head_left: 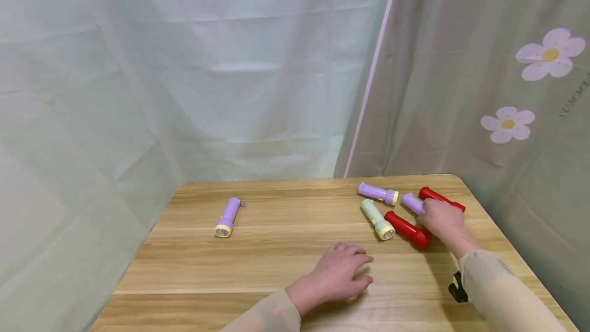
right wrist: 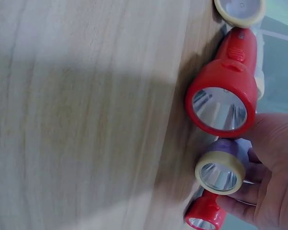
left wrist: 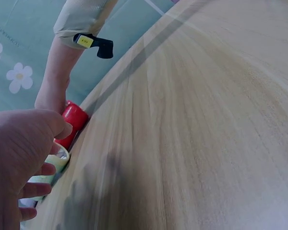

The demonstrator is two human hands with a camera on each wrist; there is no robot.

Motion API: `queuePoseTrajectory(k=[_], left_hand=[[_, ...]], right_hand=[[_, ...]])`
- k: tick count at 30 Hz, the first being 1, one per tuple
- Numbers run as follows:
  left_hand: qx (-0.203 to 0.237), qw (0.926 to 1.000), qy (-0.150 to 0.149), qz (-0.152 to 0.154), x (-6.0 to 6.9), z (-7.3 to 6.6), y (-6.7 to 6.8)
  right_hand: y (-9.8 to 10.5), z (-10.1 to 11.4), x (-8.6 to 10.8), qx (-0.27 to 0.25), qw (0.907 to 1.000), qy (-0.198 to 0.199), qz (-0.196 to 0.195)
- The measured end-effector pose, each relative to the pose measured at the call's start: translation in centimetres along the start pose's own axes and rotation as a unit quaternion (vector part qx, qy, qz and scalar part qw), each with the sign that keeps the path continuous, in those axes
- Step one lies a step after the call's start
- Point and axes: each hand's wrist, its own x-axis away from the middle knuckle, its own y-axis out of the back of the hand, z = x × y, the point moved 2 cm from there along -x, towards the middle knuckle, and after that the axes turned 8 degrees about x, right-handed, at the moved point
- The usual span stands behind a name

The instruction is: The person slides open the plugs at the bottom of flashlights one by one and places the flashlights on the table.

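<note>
On the right of the table, my right hand (head_left: 442, 216) grips a purple flashlight (head_left: 412, 204), its fingers around the body. The right wrist view shows this flashlight's cream-rimmed lens (right wrist: 220, 172) facing the camera. A red flashlight (head_left: 407, 229) lies on its near side, and another red flashlight (head_left: 440, 198) on its far side. To the left of these are a pale green flashlight with a cream rim (head_left: 377, 219) and a second purple flashlight (head_left: 378, 192). My left hand (head_left: 338, 273) is over the front middle of the table, fingers loosely bent, holding nothing.
Farther left on the wooden table (head_left: 286, 229) lies another purple flashlight (head_left: 229, 215) with a small strap tab at its end. Pale curtains (head_left: 258, 76) hang behind the table and along its sides. A black clip (head_left: 458, 288) hangs at the right sleeve.
</note>
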Motion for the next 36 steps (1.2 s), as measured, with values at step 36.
queuePoseTrajectory(k=[36], left_hand=[[0.107, 0.9842, 0.032, -0.138, 3.9, 5.0, 3.0]], right_hand=[[3.8, 7.2, 5.3, -0.071, 0.9636, 0.132, -0.221]])
